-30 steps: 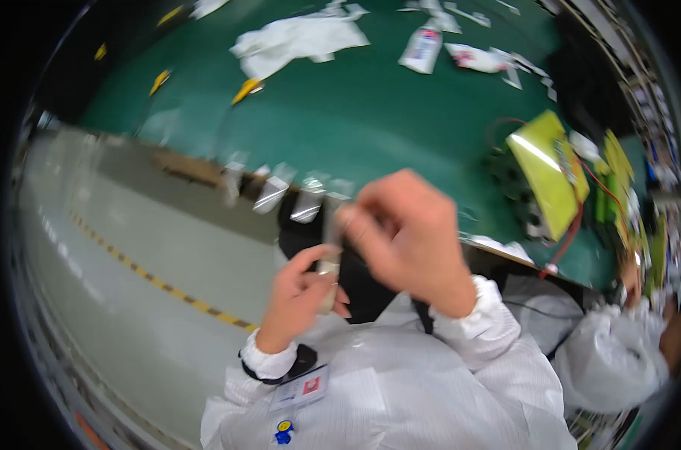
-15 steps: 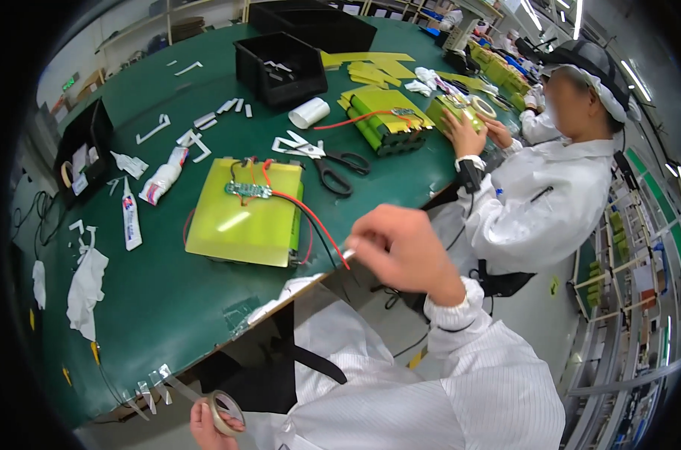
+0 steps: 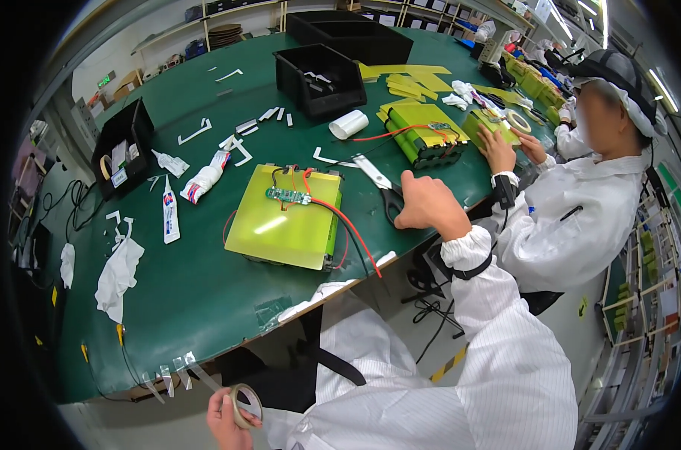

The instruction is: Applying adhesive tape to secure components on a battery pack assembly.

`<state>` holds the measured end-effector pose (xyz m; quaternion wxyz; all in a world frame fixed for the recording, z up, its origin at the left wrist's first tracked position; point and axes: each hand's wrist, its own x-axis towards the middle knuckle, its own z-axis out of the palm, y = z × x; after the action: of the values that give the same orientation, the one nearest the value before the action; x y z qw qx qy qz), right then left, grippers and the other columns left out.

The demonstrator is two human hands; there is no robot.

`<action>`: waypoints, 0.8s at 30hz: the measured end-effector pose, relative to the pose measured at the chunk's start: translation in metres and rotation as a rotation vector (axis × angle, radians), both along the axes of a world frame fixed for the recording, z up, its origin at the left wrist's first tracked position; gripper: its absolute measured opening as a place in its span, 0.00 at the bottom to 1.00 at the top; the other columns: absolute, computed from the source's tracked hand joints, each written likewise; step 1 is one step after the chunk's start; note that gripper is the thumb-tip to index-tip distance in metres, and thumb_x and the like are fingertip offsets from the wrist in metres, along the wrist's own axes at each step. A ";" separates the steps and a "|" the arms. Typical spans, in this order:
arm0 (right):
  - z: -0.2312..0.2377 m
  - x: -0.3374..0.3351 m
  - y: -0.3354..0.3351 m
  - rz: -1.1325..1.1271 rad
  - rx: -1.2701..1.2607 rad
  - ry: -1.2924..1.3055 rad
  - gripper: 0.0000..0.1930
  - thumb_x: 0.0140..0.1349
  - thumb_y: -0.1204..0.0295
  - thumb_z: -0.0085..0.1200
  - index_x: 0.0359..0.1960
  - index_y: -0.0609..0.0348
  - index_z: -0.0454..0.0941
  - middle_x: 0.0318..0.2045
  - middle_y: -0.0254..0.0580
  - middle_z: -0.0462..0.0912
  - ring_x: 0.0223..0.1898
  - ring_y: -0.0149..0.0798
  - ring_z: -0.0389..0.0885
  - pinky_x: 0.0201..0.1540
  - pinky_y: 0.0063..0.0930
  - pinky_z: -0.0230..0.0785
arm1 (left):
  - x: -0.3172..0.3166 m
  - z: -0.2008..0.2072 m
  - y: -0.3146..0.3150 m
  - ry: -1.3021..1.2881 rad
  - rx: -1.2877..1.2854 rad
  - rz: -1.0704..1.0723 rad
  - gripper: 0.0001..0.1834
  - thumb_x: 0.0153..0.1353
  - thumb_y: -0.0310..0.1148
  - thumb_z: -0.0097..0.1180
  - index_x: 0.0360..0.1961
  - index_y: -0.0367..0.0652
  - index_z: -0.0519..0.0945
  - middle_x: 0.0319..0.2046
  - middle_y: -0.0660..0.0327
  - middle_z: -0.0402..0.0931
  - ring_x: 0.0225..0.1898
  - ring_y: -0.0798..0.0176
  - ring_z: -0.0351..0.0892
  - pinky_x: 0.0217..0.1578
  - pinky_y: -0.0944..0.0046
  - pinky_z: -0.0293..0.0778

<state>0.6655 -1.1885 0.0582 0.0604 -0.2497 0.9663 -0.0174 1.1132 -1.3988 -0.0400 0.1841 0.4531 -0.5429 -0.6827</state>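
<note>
My right hand (image 3: 433, 206) is closed at the black handles of a pair of scissors (image 3: 376, 174). Their metal blades lie low over the table and point to the far left; my fingers hide part of the handles. Down at the near table edge, my left hand (image 3: 226, 421) grips a roll of clear tape (image 3: 247, 405), and a strip runs from it to the edge. A battery pack (image 3: 269, 236) with a yellow-green sheet on top lies between my hands. It carries a small green circuit board (image 3: 288, 196), from which red and black wires (image 3: 355, 232) hang toward the near edge.
Several cut tape strips (image 3: 168, 379) hang from the near edge. Glue tubes (image 3: 170, 214) and a crumpled white cloth (image 3: 121, 274) lie left. Black bins (image 3: 322, 79) stand farther back. A second battery pack (image 3: 423, 131) sits far right, near a co-worker (image 3: 580, 210) handling another pack.
My right hand has moved away from me onto the scissors' handles, and the scissors have turned with their blades closer together. My left hand keeps the tape roll. The view has shifted somewhat.
</note>
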 end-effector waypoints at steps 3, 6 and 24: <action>0.001 0.016 0.017 0.010 -0.007 0.038 0.26 0.37 0.67 0.63 0.37 0.71 0.67 0.29 0.65 0.81 0.35 0.66 0.81 0.43 0.48 0.76 | 0.007 -0.012 -0.003 0.057 0.049 0.020 0.15 0.71 0.35 0.49 0.52 0.37 0.77 0.30 0.60 0.79 0.22 0.68 0.77 0.24 0.70 0.72; -0.005 0.024 0.055 -0.060 -0.105 0.019 0.28 0.37 0.69 0.65 0.41 0.67 0.67 0.28 0.61 0.81 0.36 0.64 0.81 0.41 0.49 0.74 | 0.009 -0.033 -0.009 0.222 0.092 0.014 0.13 0.72 0.36 0.47 0.51 0.39 0.72 0.19 0.58 0.75 0.12 0.63 0.73 0.14 0.63 0.75; 0.024 0.174 0.001 0.291 -0.804 -0.945 0.55 0.22 0.51 0.85 0.53 0.63 0.66 0.14 0.27 0.72 0.15 0.22 0.68 0.20 0.15 0.54 | 0.005 -0.011 0.003 0.286 0.171 0.038 0.13 0.71 0.33 0.51 0.50 0.36 0.77 0.16 0.57 0.78 0.17 0.64 0.78 0.21 0.66 0.74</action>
<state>0.8397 -1.1879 0.0825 0.3836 -0.3471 0.7095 -0.4785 1.1182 -1.3954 -0.0512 0.2331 0.3753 -0.4423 -0.7805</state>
